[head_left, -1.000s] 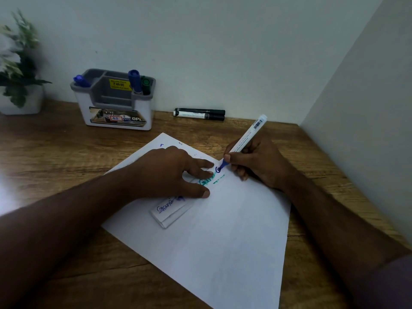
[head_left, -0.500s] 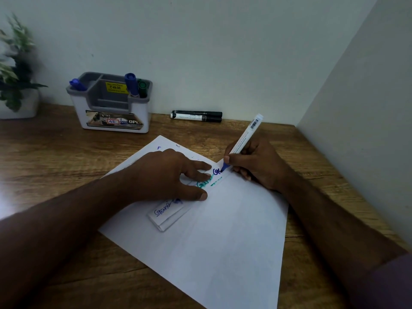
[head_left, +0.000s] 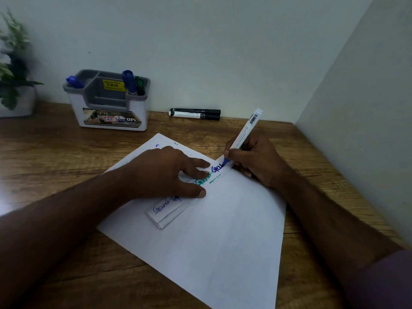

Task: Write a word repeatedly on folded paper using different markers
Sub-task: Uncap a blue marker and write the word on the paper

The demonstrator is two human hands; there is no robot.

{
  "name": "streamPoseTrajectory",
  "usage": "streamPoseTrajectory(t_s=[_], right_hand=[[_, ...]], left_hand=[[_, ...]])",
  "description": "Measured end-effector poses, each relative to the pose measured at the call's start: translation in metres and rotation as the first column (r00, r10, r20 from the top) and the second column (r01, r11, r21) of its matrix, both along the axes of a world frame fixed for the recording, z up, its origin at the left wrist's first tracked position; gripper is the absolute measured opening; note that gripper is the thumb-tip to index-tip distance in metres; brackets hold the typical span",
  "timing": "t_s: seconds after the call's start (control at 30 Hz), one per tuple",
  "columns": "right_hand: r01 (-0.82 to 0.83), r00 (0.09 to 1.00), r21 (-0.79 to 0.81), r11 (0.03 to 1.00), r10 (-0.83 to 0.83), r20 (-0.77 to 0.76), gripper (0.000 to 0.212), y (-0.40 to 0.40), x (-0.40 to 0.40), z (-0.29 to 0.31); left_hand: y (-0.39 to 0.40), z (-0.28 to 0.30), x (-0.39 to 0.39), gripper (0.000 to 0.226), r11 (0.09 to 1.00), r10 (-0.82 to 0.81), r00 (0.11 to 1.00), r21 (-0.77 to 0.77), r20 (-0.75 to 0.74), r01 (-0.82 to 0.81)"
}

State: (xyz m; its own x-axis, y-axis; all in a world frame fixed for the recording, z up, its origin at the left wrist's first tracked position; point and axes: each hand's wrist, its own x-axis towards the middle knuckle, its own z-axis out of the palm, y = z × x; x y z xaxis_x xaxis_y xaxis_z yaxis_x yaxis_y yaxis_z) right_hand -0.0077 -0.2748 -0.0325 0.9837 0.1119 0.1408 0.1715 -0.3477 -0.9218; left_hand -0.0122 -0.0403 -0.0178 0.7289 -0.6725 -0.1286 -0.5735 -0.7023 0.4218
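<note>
A narrow strip of folded paper lies diagonally on a large white sheet in the middle of the desk. The strip carries a blue word near its lower end, a green word in the middle and fresh blue letters near its upper end. My left hand lies flat on the strip, fingers spread, pinning it down. My right hand grips a white marker with a blue tip; the tip touches the strip at the fresh blue letters.
A grey and white pen holder with two blue markers and a green one stands at the back left. Two black markers lie by the back wall. A potted plant is at the far left. A side wall closes the right.
The blue tip has moved to the right along the strip and more blue letters have appeared. My left hand has stayed on the paper.
</note>
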Motion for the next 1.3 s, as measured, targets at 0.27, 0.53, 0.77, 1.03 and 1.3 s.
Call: streamPoseTrajectory(t_s=[0.27, 0.53, 0.77, 1.03, 1.3], right_hand=[[0.054, 0.998, 0.059, 0.997, -0.055, 0.03, 0.012, 0.0005, -0.0026, 0.0001], [0.073, 0.997, 0.029, 0.997, -0.074, 0.015, 0.009, 0.0036, -0.0035, 0.0015], [0.103, 0.995, 0.042, 0.994, -0.103, 0.004, 0.006, 0.0055, -0.0029, 0.0014], [-0.037, 0.996, -0.05, 0.998, 0.041, 0.084, 0.005, 0.0087, -0.0093, 0.0009], [0.176, 0.983, 0.148, 0.973, -0.181, 0.019, 0.011, 0.0044, -0.0012, -0.0004]], left_hand=[[-0.001, 0.0021, -0.0007, 0.055, 1.0, -0.004, 1.0, 0.031, 0.006, 0.004], [-0.0004, 0.001, -0.0007, 0.054, 1.0, -0.012, 1.0, 0.018, 0.011, 0.012], [0.0018, -0.0008, 0.0008, 0.055, 0.999, -0.025, 0.999, 0.021, 0.03, 0.024], [0.0007, -0.0005, 0.0016, 0.056, 0.999, -0.023, 0.999, 0.03, 0.027, 0.023], [0.0003, -0.0007, 0.0022, 0.061, 0.999, -0.031, 0.999, 0.037, 0.029, 0.03]])
